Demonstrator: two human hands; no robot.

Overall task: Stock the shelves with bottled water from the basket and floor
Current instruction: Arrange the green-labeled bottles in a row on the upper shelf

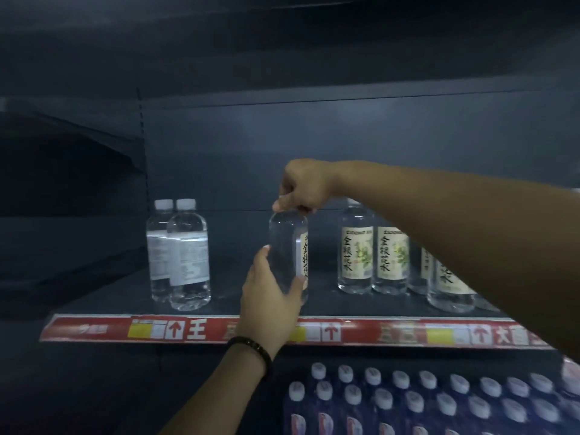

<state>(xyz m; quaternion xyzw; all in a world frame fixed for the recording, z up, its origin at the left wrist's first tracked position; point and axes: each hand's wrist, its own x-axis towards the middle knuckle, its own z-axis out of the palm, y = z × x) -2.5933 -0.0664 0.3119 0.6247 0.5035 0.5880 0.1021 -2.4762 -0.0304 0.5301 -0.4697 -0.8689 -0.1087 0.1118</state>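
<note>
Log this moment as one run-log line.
left hand: grips bottle body | right hand: grips bottle top | bottle: upright, on or just above shelf | labelled bottles to its right

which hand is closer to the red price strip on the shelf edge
Left. The left hand grips the bottle low on its body, just above the red price strip, wrist crossing it; the right hand is higher, pinching the bottle's top.

Gripping the bottle [287,246] round its lower body with the left hand [270,306], fingers and thumb curled about it, forearm rising from below it, black band [252,346] at the wrist, and clasping its top from above with the right hand [303,186], wrist bent down, bare forearm stretched in from its right.
</note>
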